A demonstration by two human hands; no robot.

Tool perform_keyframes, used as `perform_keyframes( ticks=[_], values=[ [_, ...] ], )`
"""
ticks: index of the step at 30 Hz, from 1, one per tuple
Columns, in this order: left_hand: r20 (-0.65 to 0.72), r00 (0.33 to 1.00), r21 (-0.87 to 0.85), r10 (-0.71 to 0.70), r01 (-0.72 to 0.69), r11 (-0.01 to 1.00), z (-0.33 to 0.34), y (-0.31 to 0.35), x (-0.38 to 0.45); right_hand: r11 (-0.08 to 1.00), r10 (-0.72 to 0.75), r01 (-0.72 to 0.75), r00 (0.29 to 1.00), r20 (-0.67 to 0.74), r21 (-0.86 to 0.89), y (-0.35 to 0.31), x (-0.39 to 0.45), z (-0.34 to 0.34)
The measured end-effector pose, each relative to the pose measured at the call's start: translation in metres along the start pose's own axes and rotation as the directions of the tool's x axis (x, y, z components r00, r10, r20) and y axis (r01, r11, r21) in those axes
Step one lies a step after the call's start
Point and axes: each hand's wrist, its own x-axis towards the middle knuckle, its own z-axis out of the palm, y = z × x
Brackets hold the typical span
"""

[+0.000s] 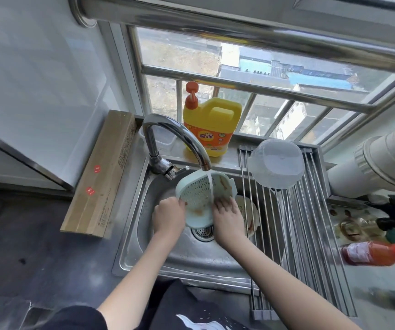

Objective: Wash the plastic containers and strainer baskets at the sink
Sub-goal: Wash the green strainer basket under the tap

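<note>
Head view: a pale green strainer (201,194) is tilted under the tap (180,139), above the sink (144,234) and its drain (202,232), with water running down across its holed inside. The left hand (168,217) is clamped on the strainer's left rim, and the right hand (227,215) lies with fingers spread against its lower right edge, rubbing or steadying it; whether that hand truly grips cannot be told. Brown smears mark the strainer's right wall and near rim. The likely trouble is slip: the plastic is wet, the hold is mostly one-handed on a thin rim, and a push from the right hand could twist it loose into the sink. The stream striking a tilted wall could also splash toward the person or the tabletop at left, where a cardboard box (101,172) stands just beside the sink. Rubbing only the near edge would leave the far smear in place. A clear container (276,163) rests upside down on the rack (310,222) at right, near the edge over the sink; a knock from an elbow could tip it in. A second stained piece (249,215) lies behind the right hand, mostly hidden, so its kind is unclear. A soap bottle (212,126) stands far, on the sill. Things at far right are blurred and cut off.
</note>
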Motion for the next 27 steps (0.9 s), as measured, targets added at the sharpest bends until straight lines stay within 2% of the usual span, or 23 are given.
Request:
perform_keyframes(
  ticks=[2, 3, 5, 7, 8, 9, 12, 13, 15, 17, 19, 20, 21, 23, 25, 27],
  values=[
    [0.005, 1.000, -0.015, -0.009, 0.009, 1.000, 0.001, 0.002, -0.004, 0.993, 0.095, -0.092, 0.995, 0.033, -0.076, 0.001, 0.000, -0.004],
    [0.005, 1.000, -0.026, -0.012, 0.012, 1.000, 0.001, 0.004, -0.004, 0.994, 0.102, -0.101, 0.994, 0.047, -0.035, -0.005, 0.001, -0.005],
    [0.000, 1.000, -0.037, -0.021, 0.021, 0.999, 0.002, 0.008, -0.005, 0.982, -0.031, 0.011, 0.994, 0.104, 0.190, -0.020, 0.002, -0.003],
    [-0.005, 0.999, -0.047, -0.042, 0.042, 0.998, 0.001, 0.008, -0.006, 0.888, -0.236, 0.161, 0.964, 0.125, 0.431, -0.032, -0.005, -0.005],
    [-0.012, 0.999, -0.055, -0.053, 0.052, 0.997, 0.001, 0.006, -0.007, 0.856, -0.275, 0.183, 0.954, 0.124, 0.484, -0.031, -0.007, -0.004],
    [-0.017, 0.998, -0.067, -0.059, 0.058, 0.996, 0.001, 0.003, -0.009, 0.873, -0.262, 0.187, 0.959, 0.111, 0.450, -0.026, -0.008, -0.005],
    [-0.037, 0.998, -0.077, -0.043, 0.040, 0.996, 0.001, -0.003, -0.017, 0.998, -0.059, 0.058, 0.998, 0.025, 0.037, -0.007, -0.010, -0.002],
    [-0.036, 0.999, -0.067, -0.030, 0.027, 0.997, 0.001, -0.004, -0.020, 0.999, 0.013, -0.012, 0.999, 0.029, -0.030, -0.003, -0.011, 0.000],
    [-0.025, 1.000, -0.068, -0.011, 0.009, 0.998, 0.001, -0.001, -0.024, 0.996, 0.092, -0.091, 0.995, 0.050, -0.021, -0.007, -0.012, 0.001],
    [0.002, 1.000, -0.057, -0.009, 0.009, 0.998, 0.001, 0.004, -0.026, 0.987, -0.029, 0.007, 0.990, 0.135, 0.162, -0.019, -0.010, 0.004],
    [0.013, 1.000, -0.034, -0.010, 0.010, 0.999, -0.001, 0.007, -0.027, 0.884, -0.230, 0.114, 0.950, 0.209, 0.453, -0.030, -0.013, 0.003],
    [0.008, 1.000, -0.033, -0.014, 0.015, 0.999, -0.002, 0.006, -0.027, 0.843, -0.271, 0.118, 0.936, 0.226, 0.525, -0.031, -0.016, 0.002],
    [0.001, 1.000, -0.052, -0.024, 0.024, 0.998, -0.002, 0.004, -0.028, 0.857, -0.266, 0.126, 0.939, 0.220, 0.499, -0.028, -0.016, 0.001],
    [-0.010, 0.999, -0.096, -0.044, 0.043, 0.994, -0.002, -0.002, -0.030, 0.974, -0.146, 0.118, 0.980, 0.135, 0.196, -0.016, -0.016, 0.000],
    [-0.026, 0.999, -0.087, -0.035, 0.032, 0.996, -0.003, -0.005, -0.033, 0.998, 0.001, 0.003, 0.997, 0.074, -0.055, -0.008, -0.018, 0.000],
    [-0.035, 0.999, -0.056, -0.005, 0.003, 0.998, -0.005, -0.002, -0.033, 0.993, 0.092, -0.087, 0.993, 0.067, -0.084, -0.010, -0.019, 0.001]
  ],
)
